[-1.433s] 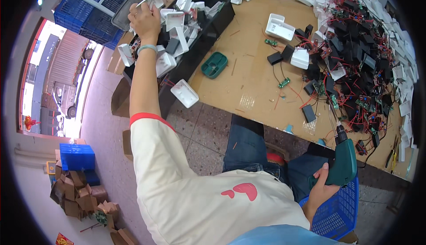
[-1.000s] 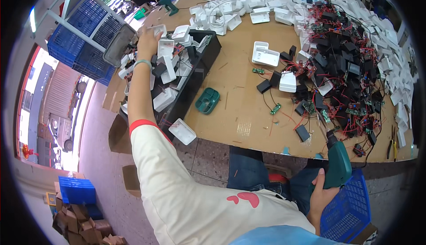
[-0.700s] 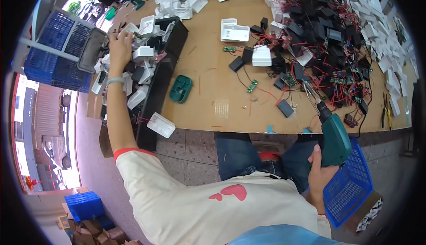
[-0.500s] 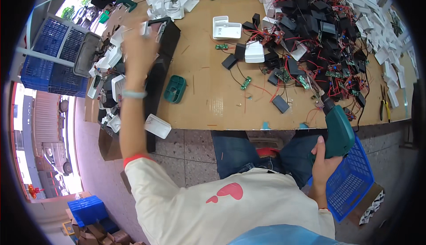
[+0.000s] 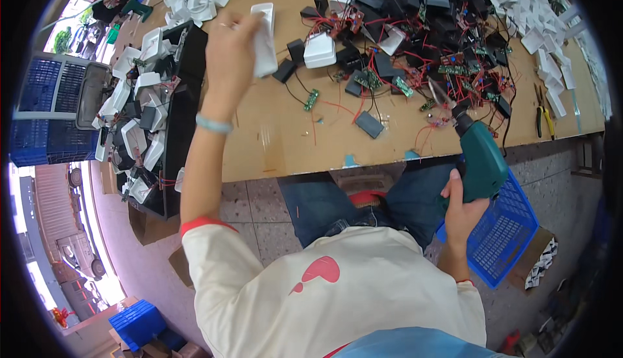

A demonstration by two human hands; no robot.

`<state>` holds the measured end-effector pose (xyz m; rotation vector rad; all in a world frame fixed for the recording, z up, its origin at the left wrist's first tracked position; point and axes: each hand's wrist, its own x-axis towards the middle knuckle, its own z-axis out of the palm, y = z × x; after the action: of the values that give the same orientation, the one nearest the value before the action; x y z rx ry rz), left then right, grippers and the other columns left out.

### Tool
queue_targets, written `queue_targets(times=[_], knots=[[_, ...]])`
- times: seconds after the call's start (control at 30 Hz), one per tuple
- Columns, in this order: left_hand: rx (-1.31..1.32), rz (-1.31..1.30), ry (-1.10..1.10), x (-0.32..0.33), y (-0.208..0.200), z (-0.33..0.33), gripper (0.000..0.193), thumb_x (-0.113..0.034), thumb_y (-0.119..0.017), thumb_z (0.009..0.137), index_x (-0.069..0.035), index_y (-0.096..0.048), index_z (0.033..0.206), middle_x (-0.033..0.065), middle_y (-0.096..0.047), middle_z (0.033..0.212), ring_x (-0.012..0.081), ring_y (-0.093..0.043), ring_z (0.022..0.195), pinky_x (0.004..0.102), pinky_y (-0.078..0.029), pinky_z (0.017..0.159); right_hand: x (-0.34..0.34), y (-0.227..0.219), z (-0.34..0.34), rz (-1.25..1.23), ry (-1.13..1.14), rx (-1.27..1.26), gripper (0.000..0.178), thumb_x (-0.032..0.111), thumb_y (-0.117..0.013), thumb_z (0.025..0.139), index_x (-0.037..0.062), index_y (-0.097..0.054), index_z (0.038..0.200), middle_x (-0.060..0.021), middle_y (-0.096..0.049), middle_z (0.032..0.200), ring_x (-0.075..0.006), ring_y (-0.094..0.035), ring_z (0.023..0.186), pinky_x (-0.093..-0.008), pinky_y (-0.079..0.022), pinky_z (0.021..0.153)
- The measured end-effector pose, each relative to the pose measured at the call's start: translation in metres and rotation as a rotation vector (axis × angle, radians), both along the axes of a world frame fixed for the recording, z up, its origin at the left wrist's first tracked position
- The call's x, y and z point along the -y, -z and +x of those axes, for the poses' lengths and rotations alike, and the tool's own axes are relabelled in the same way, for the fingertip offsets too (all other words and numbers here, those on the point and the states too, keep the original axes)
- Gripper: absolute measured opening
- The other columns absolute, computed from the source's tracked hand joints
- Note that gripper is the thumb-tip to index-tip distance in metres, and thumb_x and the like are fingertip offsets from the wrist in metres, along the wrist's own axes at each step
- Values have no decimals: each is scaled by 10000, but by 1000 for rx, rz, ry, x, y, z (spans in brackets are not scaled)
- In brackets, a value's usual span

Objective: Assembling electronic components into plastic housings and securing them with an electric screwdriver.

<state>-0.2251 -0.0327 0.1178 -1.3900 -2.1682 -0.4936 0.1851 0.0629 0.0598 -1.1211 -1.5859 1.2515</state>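
My left hand [image 5: 228, 56] is over the left middle of the table, its thumb and fingers closed on the edge of a white plastic shell [image 5: 265, 46], which is tilted up. In my right hand [image 5: 464, 205], near the table's front edge, is a green power screwdriver [image 5: 483, 157], its bit pointing up toward the pile of wired parts. A closed white case [image 5: 320, 51] rests right of the shell, beside black blocks and a small green circuit board [image 5: 311, 99] on wires. The green tray is out of sight, apparently behind my left forearm.
A large heap of black blocks, red wires and circuit boards [image 5: 415, 27] covers the right of the table. White shells [image 5: 532, 33] lie beyond it. Pliers [image 5: 544, 114] lie at the right edge. A black bin [image 5: 188, 66] of wired white cases stands left. A blue basket [image 5: 500, 234] sits below.
My left hand has moved right from the black bin to the open white shell and taken hold of it. The view has shifted; my right hand still grips the screwdriver.
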Motion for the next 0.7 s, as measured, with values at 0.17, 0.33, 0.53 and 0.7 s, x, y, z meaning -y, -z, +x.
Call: queue_targets(times=[0.17,0.33,0.53,0.7], knots=[[-35,-187,462,21,57,101,341,-112,-669,793,-98,-629,1132,125,-596,1059,315,-577,1008,417,-509,831,-10,0,-6,12,-1,-49,229,27,-658,940,-71,-622,1144,-20,-552,633,-89,-516,551,-252,-417,534],[106,-274,503,7,87,130,355,-137,-657,813,-64,-600,1156,96,-597,1047,280,-575,1028,392,-501,862,-3,1,-1,26,-22,-72,229,18,-649,944,-74,-621,1152,-26,-556,640,-88,-514,550,-247,-418,535],[374,-96,457,20,45,114,314,-232,-703,892,-60,-639,1147,100,-660,1048,283,-630,951,383,-519,809,0,1,-1,29,-32,-4,222,21,-648,951,-71,-621,1151,-20,-550,646,-80,-506,553,-241,-409,532],[747,184,-406,45,86,-13,469,-394,-614,977,32,-729,815,154,-665,619,358,-675,636,439,-556,670,2,-1,-5,40,-64,20,121,74,-659,968,-40,-621,957,-12,-532,637,-73,-495,577,-239,-393,564]])
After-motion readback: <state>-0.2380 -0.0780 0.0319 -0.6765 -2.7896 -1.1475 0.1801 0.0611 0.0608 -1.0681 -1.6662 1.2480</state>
